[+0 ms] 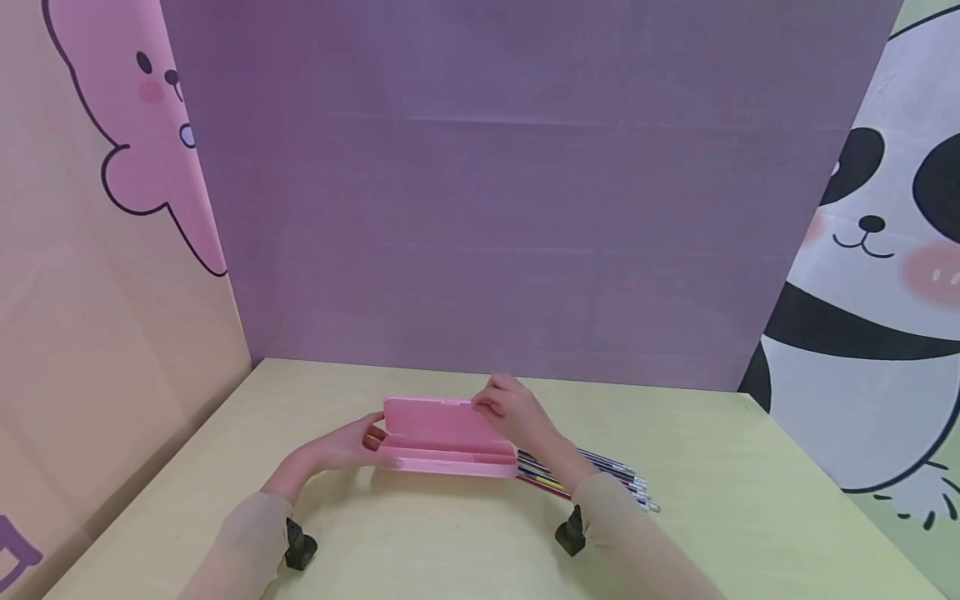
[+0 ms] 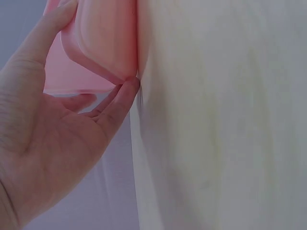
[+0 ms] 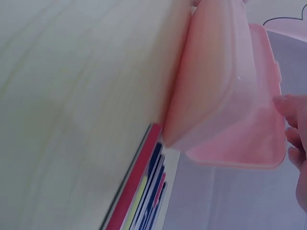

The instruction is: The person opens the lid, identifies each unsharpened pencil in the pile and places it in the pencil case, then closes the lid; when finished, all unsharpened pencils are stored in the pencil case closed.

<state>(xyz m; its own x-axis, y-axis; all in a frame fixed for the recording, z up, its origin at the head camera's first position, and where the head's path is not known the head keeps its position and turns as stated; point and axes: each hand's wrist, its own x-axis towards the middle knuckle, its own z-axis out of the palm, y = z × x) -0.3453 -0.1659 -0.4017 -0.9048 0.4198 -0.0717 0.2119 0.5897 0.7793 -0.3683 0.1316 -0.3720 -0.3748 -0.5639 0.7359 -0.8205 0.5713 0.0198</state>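
A pink pencil case (image 1: 448,467) sits on the table with its lid (image 1: 427,418) raised at the back. Around its left end, my left hand (image 1: 351,444) holds the case; in the left wrist view the thumb lies on the front and fingertips (image 2: 125,91) reach the lower corner. My right hand (image 1: 517,412) pinches the lid's upper right edge between thumb and fingers, seen also in the right wrist view. Beside the case's right end lies a bunch of pencils (image 1: 617,463), mostly dark striped, with a red pencil (image 3: 133,179) and a yellow one. My right forearm partly hides them.
The light wooden table (image 1: 420,542) spreads out around the case. A purple backdrop (image 1: 480,208) rises behind its far edge. Printed cartoon walls, one with a panda (image 1: 870,333), stand left and right. Each wrist carries a small black camera mount (image 1: 300,546).
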